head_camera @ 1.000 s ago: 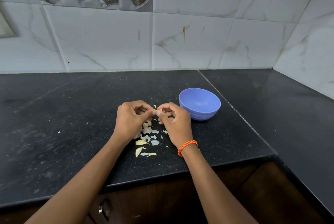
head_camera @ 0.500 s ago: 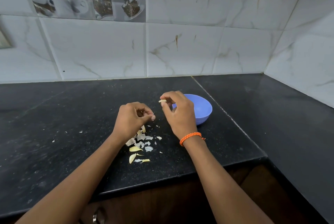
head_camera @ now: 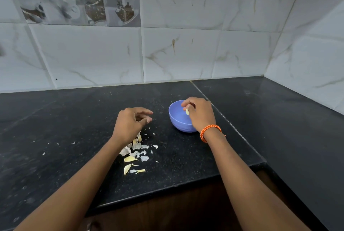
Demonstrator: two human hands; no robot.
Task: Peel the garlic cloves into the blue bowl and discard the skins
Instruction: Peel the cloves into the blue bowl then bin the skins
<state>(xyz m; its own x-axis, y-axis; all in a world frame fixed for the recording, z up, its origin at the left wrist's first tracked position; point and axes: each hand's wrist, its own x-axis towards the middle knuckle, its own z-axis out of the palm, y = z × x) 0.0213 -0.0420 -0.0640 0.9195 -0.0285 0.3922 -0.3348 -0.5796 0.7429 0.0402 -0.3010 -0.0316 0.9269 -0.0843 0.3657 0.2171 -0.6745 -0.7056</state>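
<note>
The blue bowl [head_camera: 178, 127] stands on the black counter, right of centre. My right hand [head_camera: 201, 114], with an orange band at the wrist, hovers over the bowl and pinches a peeled pale garlic clove [head_camera: 187, 112] in its fingertips just above the inside. My left hand [head_camera: 130, 125] hangs to the left of the bowl, fingers loosely curled, with nothing seen in it. Under and in front of it lies a pile of white garlic skins [head_camera: 138, 148]. Two yellowish cloves [head_camera: 130, 159] [head_camera: 127, 169] lie nearer to me.
The black stone counter [head_camera: 55, 137] runs left and wraps round the right corner, with a seam [head_camera: 223, 117] just right of the bowl. Marble-look wall tiles [head_camera: 186, 53] close the back and right. The counter's front edge [head_camera: 167, 191] is below the skins.
My right hand has carried the clove away from my left hand, up and right to above the bowl. My left hand has stayed over the skins with its fingers loosened.
</note>
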